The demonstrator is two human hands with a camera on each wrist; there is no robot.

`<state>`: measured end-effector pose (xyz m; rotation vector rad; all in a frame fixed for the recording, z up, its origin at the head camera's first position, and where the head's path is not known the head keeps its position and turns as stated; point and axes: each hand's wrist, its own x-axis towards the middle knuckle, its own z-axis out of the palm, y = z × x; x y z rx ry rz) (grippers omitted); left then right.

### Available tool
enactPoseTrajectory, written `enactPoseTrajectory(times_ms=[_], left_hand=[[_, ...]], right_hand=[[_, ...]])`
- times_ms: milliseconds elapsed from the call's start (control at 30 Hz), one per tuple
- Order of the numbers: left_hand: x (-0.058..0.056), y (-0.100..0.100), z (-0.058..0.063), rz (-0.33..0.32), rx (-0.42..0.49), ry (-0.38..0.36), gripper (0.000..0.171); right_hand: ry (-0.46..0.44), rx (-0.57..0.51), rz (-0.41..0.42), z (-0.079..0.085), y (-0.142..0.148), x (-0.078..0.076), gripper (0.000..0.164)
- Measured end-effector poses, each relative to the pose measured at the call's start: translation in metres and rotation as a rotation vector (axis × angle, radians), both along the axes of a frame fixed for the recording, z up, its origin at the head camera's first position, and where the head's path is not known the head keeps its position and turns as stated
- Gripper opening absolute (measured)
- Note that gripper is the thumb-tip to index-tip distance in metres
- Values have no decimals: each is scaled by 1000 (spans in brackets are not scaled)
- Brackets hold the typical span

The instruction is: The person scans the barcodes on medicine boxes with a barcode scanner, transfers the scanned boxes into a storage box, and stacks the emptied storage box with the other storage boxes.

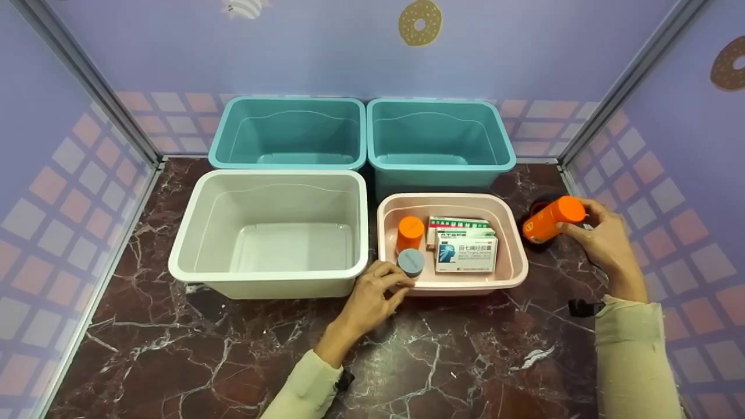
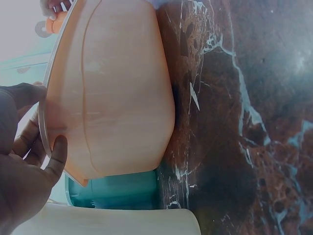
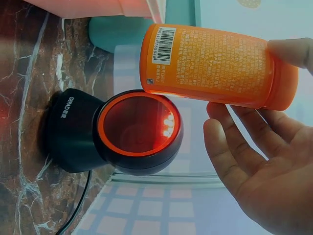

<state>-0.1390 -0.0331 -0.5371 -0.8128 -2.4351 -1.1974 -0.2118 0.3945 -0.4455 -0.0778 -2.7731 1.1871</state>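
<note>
One orange bottle (image 3: 210, 68) tilts by the barcode scanner (image 3: 73, 132), its lid (image 3: 285, 85) end pinched in our right hand (image 1: 605, 247); our left hand (image 1: 375, 297) pinches the pink bin's rim (image 1: 465, 284). Such an end-only hold could let the bottle slip.

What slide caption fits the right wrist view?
Right-hand grip holding an orange bottle, its barcode showing, close to a red-ringed black desktop barcode scanner.

Four bins (image 1: 268, 277), two orange bottles (image 1: 544, 224), one grey-topped container (image 1: 411, 262), three boxes (image 1: 465, 254), one scanner (image 3: 137, 129)

Room inside white bin (image 1: 291, 250), scanner (image 3: 134, 132) beside bottle (image 3: 210, 66)
</note>
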Motion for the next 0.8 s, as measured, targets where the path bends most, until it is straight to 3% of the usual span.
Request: enactPoseTrajectory(times_ms=[433,800], left_hand=[[0,1,-1,-3,-5,10,8],[0,0,1,4,-20,-15,8]], right_hand=[[-24,-10,-1,-13,6,-2,58],[-28,-44,-65,-16,3,-5,61]])
